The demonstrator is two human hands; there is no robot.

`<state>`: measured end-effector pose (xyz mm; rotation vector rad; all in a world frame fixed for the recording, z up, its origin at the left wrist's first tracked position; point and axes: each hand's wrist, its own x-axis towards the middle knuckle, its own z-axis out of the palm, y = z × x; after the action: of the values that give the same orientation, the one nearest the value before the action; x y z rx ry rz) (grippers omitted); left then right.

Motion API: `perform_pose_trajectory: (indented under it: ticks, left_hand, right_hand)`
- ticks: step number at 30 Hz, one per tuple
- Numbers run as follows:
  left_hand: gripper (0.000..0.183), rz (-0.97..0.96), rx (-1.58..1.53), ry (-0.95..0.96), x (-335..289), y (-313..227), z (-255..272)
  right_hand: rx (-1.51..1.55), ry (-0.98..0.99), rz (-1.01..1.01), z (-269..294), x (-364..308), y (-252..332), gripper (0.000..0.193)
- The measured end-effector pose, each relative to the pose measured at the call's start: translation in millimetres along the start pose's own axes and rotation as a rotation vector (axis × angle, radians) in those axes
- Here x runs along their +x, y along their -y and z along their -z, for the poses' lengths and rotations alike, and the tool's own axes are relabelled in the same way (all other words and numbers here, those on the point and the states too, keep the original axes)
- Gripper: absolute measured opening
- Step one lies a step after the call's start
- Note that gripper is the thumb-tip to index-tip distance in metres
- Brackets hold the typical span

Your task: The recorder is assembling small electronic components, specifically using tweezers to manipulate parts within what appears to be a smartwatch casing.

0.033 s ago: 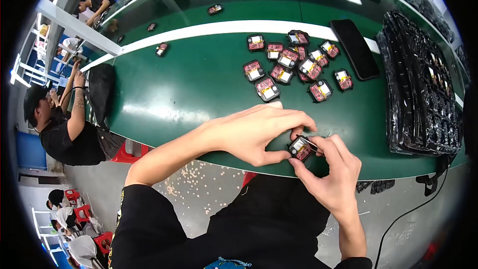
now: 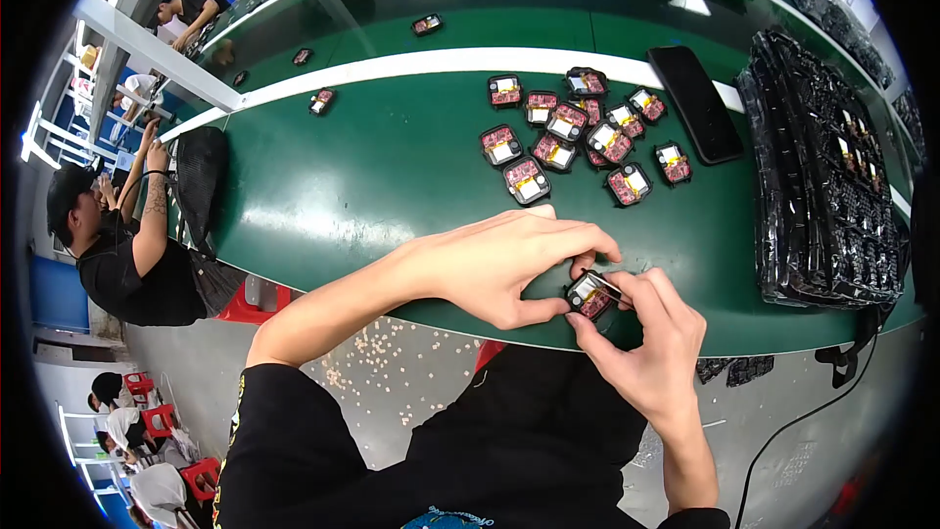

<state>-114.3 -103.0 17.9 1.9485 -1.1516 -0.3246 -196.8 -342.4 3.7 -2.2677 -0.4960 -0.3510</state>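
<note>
At the near edge of the green table I hold a small, black, rounded-square electronic module [image 2: 593, 296], like an opened watch case, with a red circuit board and a silvery-white block facing up. My left hand [image 2: 499, 264] grips its left and upper edges between thumb and fingers. The thumb and bent fingers of my right hand [image 2: 651, 333] close on the right side. A thin pale sliver shows by the right fingertips; its kind is unclear. Beyond my hands lies a loose cluster of several similar modules [image 2: 567, 121], with yellow strips on their boards.
A black phone-like slab [image 2: 695, 104] lies at the far right, near a tall stack of black plastic trays [image 2: 822, 176]. A black mesh bag [image 2: 201, 186] rests at the table's left end, beside a seated person [image 2: 147, 245]. A white rail [image 2: 421, 61] crosses behind the modules.
</note>
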Motion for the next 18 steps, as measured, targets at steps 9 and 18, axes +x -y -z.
perform_pose_trajectory:
  ticks: [9,18]
  left_hand:
    - [0.029,0.141,0.450,-0.513,11,67,136]
    - [0.038,0.438,0.790,-0.566,1,196,188]
  right_hand:
    - [-0.013,-0.076,0.145,73,25,29,0.042]
    - [-0.280,-0.405,-0.196,231,106,-43,0.033]
